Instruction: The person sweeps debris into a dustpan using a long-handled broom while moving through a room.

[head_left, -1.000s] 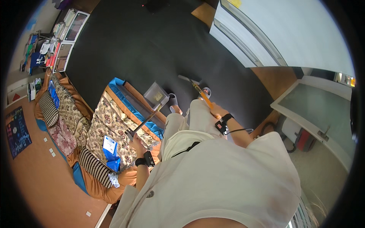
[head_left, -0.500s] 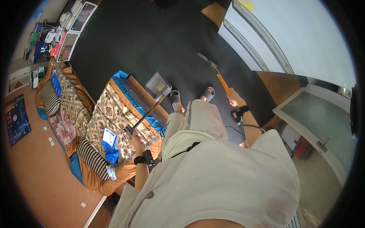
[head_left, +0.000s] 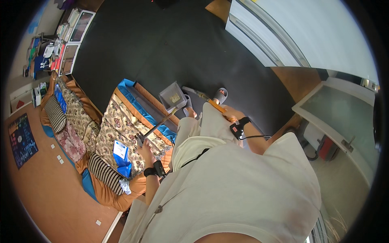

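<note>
My left hand (head_left: 146,154) is closed around the upper end of a dustpan's long dark handle. The translucent grey dustpan (head_left: 165,98) rests on the dark floor ahead of me, beside the sofa's front edge, with some light-coloured bits in it. A small broom (head_left: 217,106) with an orange handle is gripped in my right hand (head_left: 231,114), in front of my right thigh. Its narrow greyish head points left, close to the dustpan's right side; whether they touch I cannot tell. My slippered feet (head_left: 221,96) stand just right of the dustpan.
At the left, an orange and blue sofa (head_left: 115,109) with patterned covers carries striped cushions (head_left: 103,172) and a blue-and-white package (head_left: 121,152). A bookshelf (head_left: 69,58) stands far left. White cabinets (head_left: 267,32) and a glass-panelled door (head_left: 336,105) are on the right.
My right hand has brought the broom leftward and nearer my body, its head now close to the dustpan. The left hand keeps its hold on the dustpan handle; the view has shifted slightly.
</note>
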The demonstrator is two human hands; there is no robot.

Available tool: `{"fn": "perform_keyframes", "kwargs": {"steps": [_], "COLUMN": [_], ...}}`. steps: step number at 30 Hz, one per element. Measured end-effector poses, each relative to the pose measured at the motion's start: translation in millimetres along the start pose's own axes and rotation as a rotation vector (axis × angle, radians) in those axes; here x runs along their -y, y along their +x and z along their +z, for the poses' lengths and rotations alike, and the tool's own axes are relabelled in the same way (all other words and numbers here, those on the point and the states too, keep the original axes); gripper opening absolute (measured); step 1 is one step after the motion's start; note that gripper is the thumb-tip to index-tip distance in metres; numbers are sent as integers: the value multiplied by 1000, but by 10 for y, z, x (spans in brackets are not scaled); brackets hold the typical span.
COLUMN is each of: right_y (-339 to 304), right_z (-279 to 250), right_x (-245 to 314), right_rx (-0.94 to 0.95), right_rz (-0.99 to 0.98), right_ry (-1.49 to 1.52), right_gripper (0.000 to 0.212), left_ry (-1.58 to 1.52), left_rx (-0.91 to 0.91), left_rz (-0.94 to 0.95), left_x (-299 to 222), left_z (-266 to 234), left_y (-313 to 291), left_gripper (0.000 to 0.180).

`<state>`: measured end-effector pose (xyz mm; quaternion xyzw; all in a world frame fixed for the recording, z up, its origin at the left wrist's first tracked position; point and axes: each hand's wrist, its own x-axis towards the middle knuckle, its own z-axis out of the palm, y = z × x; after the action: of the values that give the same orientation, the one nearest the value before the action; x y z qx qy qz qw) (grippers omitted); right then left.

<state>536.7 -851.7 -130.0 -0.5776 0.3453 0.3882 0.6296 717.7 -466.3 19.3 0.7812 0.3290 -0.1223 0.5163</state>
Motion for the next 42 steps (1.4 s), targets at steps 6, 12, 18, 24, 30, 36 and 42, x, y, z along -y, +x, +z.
{"fn": "perform_keyframes", "kwargs": {"steps": [6,12,18,24,30,36,42], "right_y": [-359,-517,17,446,202,-344,-857], "right_z": [-93,-630,-1256,-1324,-664,-106,-256], "right_x": [-135,126,344,302,-213,-491,-410], "right_rx": [22,-372,-661,-676,-682,-340,-228], "right_rz": [-272,-16,40,127,85,28,143], "right_ry": [43,-79,-314,-13,-343,-286,290], "right_gripper": [37,34,34,39,35,48,39], "left_ry": [6,72,41,9,54,133,110], "left_rx": [-3,33,-18,-18,-3,41,96], "left_rz": [-15,37,39,18,26,65,125], "left_x": [-44,-165,-266,-230,-190,-211,-299], "left_z": [38,136,131,-4,110,385,502], "left_y": [84,36,-145,-205,-202,-87,131], "left_gripper": [10,10,10,14,12,10,16]}}
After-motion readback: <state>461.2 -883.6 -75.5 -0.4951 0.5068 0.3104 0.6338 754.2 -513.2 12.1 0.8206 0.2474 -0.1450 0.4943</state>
